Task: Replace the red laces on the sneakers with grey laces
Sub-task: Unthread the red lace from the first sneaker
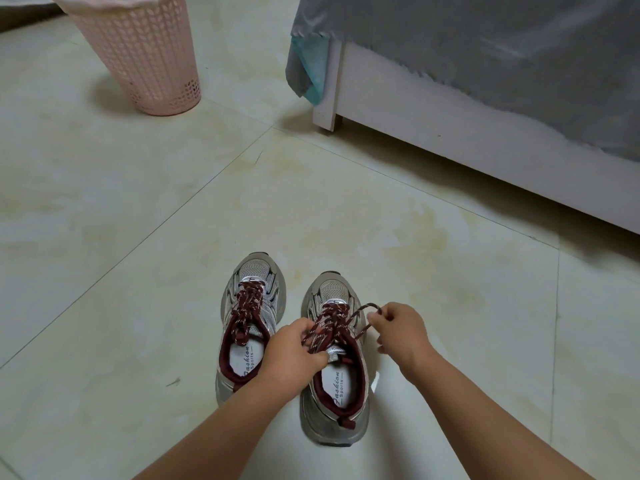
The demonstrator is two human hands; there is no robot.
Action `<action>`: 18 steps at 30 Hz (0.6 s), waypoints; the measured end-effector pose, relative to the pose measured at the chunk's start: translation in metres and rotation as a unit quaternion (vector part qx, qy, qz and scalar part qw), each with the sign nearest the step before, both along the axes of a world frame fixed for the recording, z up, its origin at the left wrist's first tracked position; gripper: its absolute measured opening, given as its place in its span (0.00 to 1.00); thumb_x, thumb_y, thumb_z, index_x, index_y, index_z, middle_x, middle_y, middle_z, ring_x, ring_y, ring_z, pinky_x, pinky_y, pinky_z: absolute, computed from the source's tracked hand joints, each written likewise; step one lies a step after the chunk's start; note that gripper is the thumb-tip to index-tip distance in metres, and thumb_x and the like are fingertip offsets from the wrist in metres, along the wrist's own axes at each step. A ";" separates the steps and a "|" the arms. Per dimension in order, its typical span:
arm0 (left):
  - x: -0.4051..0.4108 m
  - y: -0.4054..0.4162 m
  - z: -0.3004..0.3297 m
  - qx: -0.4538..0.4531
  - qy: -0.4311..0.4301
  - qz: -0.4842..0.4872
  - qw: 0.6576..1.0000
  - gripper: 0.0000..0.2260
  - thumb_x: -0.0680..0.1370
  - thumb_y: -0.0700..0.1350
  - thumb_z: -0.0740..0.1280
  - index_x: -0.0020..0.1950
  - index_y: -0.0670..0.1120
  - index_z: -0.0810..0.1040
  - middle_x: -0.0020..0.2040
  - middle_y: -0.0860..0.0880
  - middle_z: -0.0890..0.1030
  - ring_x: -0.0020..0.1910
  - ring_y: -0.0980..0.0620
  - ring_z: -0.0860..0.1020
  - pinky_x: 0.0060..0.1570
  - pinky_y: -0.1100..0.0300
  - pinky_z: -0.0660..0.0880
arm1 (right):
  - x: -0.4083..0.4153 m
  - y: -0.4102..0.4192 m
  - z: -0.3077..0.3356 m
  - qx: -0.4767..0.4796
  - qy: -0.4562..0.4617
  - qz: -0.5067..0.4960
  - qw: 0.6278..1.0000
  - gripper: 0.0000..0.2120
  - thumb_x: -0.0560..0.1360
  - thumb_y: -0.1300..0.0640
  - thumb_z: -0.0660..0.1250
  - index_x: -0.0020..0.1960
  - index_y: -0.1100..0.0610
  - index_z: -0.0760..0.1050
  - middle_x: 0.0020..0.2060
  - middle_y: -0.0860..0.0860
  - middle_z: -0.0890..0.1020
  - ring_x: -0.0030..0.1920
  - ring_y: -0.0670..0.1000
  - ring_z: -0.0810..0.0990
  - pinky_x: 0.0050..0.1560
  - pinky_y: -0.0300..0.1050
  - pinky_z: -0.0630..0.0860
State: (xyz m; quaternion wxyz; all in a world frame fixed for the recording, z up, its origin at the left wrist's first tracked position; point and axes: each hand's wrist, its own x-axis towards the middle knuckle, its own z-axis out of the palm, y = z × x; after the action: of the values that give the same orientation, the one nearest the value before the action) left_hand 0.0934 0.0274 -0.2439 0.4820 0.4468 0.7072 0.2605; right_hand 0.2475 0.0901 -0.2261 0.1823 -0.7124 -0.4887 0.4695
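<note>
Two grey sneakers with dark red collars stand side by side on the tiled floor, toes pointing away from me. The left sneaker (251,306) is laced with a red lace (247,308). On the right sneaker (337,393) the red lace (334,322) is coming loose. My left hand (294,351) grips the lace strands beside the tongue. To the right of the shoe, my right hand (398,329) pinches a lace end that loops up above the shoe. No grey laces are in view.
A pink perforated plastic basket (145,53) stands at the far left. A white bed frame (467,143) draped with a grey sheet runs along the right side. Pale floor tiles (138,220) spread around the shoes.
</note>
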 end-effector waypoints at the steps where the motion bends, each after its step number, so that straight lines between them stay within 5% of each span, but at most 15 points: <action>1: 0.000 0.000 0.000 0.001 0.002 0.000 1.000 0.11 0.69 0.38 0.71 0.46 0.50 0.76 0.36 0.58 0.79 0.34 0.62 0.77 0.34 0.76 0.69 | 0.002 0.001 0.000 0.011 -0.001 -0.029 1.000 0.17 0.76 0.60 0.65 0.31 0.57 0.62 0.30 0.54 0.70 0.36 0.54 0.70 0.48 0.56 0.75; 5: 0.001 0.000 0.000 0.008 0.010 0.000 1.000 0.11 0.68 0.38 0.72 0.44 0.52 0.76 0.36 0.58 0.79 0.34 0.62 0.76 0.35 0.74 0.69 | 0.004 -0.005 0.003 -0.091 0.090 -0.001 0.992 0.18 0.74 0.55 0.68 0.31 0.57 0.63 0.28 0.54 0.69 0.28 0.52 0.67 0.32 0.44 0.72; 9: 0.001 0.001 0.000 0.007 0.009 0.001 1.000 0.11 0.68 0.38 0.72 0.45 0.51 0.76 0.37 0.58 0.79 0.35 0.62 0.77 0.35 0.75 0.69 | 0.000 -0.010 0.000 -0.138 0.129 0.045 0.981 0.18 0.74 0.61 0.69 0.31 0.57 0.62 0.29 0.54 0.68 0.28 0.49 0.66 0.25 0.36 0.69; 18: 0.000 0.001 0.000 0.006 0.011 -0.002 1.000 0.10 0.69 0.38 0.71 0.46 0.49 0.76 0.37 0.57 0.79 0.33 0.63 0.76 0.33 0.75 0.68 | 0.001 -0.004 0.002 -0.039 0.073 -0.068 0.994 0.14 0.76 0.60 0.66 0.35 0.60 0.65 0.31 0.58 0.70 0.28 0.54 0.68 0.38 0.48 0.72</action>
State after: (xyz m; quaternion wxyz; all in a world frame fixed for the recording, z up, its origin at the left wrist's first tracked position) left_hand 0.0938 0.0283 -0.2437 0.4717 0.4544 0.7100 0.2586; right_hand 0.2489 0.0859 -0.2244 0.2212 -0.7143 -0.4059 0.5255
